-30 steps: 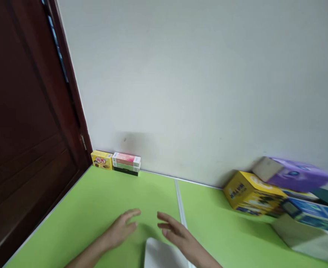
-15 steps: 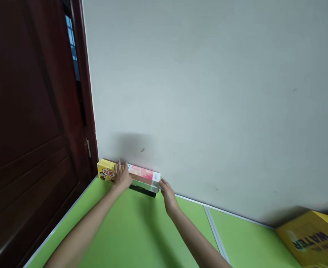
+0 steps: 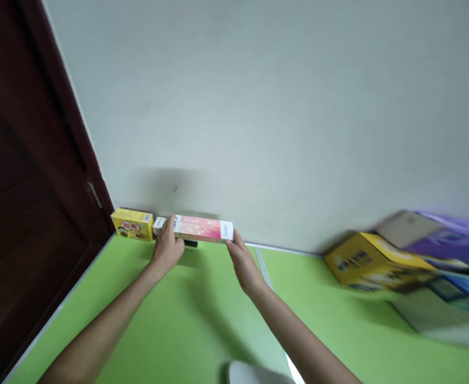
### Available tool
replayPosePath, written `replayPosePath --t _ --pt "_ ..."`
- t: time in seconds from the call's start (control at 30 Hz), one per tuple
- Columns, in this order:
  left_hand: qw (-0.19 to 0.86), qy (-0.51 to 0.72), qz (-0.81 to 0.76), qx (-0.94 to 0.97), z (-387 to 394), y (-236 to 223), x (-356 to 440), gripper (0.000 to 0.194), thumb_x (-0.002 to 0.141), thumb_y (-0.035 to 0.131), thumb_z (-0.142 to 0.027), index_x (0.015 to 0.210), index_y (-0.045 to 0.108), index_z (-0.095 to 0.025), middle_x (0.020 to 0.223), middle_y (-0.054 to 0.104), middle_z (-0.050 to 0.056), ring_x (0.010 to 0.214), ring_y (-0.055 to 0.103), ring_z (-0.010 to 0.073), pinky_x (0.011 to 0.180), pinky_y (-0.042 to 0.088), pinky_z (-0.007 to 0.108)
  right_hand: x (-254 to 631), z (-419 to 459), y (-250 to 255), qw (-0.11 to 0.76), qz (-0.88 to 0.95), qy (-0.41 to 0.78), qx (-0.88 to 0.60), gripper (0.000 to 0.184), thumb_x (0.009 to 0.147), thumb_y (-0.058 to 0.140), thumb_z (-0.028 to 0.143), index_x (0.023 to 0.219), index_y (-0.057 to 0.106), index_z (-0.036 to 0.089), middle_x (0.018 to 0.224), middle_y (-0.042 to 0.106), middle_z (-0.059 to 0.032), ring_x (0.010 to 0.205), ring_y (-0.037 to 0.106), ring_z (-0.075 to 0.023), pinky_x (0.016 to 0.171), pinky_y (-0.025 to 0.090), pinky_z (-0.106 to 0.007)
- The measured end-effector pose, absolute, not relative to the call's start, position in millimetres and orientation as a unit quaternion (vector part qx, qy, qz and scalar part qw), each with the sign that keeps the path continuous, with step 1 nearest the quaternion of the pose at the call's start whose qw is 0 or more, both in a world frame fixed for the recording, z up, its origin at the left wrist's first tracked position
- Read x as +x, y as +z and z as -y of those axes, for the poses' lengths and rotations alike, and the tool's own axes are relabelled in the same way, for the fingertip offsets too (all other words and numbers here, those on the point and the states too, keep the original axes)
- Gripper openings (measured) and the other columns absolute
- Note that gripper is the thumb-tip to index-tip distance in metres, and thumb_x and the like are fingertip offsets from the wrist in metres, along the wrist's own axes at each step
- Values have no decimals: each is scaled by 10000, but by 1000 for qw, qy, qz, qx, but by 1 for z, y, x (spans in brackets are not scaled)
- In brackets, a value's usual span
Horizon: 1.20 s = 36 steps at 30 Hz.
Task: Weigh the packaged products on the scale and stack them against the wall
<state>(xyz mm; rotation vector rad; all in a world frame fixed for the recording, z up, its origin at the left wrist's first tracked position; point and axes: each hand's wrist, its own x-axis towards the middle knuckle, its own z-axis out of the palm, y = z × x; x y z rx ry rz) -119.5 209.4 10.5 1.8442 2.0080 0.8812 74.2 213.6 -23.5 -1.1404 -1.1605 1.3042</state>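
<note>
Pink-and-white box [image 3: 201, 227], gripped near its left end by the left hand [image 3: 166, 249] and pinched at its right end by the right hand [image 3: 244, 262], hangs above the far left of a green desk [image 3: 166, 330].

Raised in the last half second, it appears clear of the black box [image 3: 192, 244] below and the white-ended box [image 3: 158, 223] at left; its weight now seems borne by both hands, while the yellow box [image 3: 132, 224] stays by the wall [image 3: 282, 122].
</note>
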Motion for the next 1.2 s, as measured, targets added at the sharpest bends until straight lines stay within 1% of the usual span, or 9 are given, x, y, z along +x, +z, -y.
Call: replayPosePath --t 0.07,0.27,0.43,0.53,0.63,0.8,0.93,1.07,1.2 --pt "244 337 -646 640 -156 11 -100 721 736 414 -81 1430 216 -98 1476 331 129 1358 303 211 1122 247 371 112 -166 -13 490 477 538 -492 729 767 580 510 1408 295 312 1525 205 50 1417 142 -231 1152 117 -443" --pt "446 293 -607 589 12 -25 -50 759 803 402 -144 1470 61 -271 1549 123 -16 1412 116 217 1141 117 442 193 -2 -23 430 438 531 -585 735 752 607 539 1396 321 326 1518 222 38 1418 134 -219 1156 115 -432" --pt "497 272 -625 537 69 -57 -25 690 853 343 -197 1470 46 -276 1553 55 -56 1415 31 188 1140 66 414 198 65 -64 414 397 542 -615 815 752 558 607 1430 255 270 1531 180 -8 1420 111 -240 1150 139 -448" --pt "490 269 -659 503 71 -62 -31 647 900 299 -359 1465 -12 -305 1554 -50 -76 1412 -34 209 1126 46 449 199 73 -78 418 349 561 -623 830 758 525 631 1436 242 247 1537 168 -25 1419 111 -260 1144 143 -476" --pt "423 327 -712 454 66 -60 -49 679 889 254 -526 1448 -87 -345 1540 -158 -91 1409 -74 240 1116 56 498 213 73 -83 477 307 516 -642 798 782 487 632 1442 216 274 1544 141 -3 1423 91 -254 1147 109 -490" --pt "389 377 -737 404 69 -64 -67 701 861 228 -612 1462 9 -324 1562 -24 -52 1416 33 260 1130 82 503 235 78 -79 550 294 452 -638 742 804 487 603 1431 249 285 1529 217 -7 1412 163 -244 1153 120 -462" --pt "451 371 -694 421 80 -71 -52 675 877 177 -601 1459 169 -260 1547 158 -19 1407 144 216 1148 91 429 219 79 -76 514 321 507 -613 700 791 513 607 1391 352 285 1507 281 -24 1383 253 -277 1133 194 -485" --pt "493 378 -653 433 82 -68 -32 666 880 191 -602 1427 290 -236 1522 240 -22 1397 186 207 1147 134 401 193 77 -77 489 353 545 -583 674 780 534 605 1352 427 264 1465 369 -47 1362 305 -272 1130 215 -477" --pt "492 383 -660 420 80 -51 -14 674 864 260 -610 1428 286 -242 1514 256 -38 1392 201 223 1144 148 407 189 76 -78 511 363 524 -576 689 787 548 577 1374 393 250 1478 346 -63 1368 296 -261 1128 230 -457"
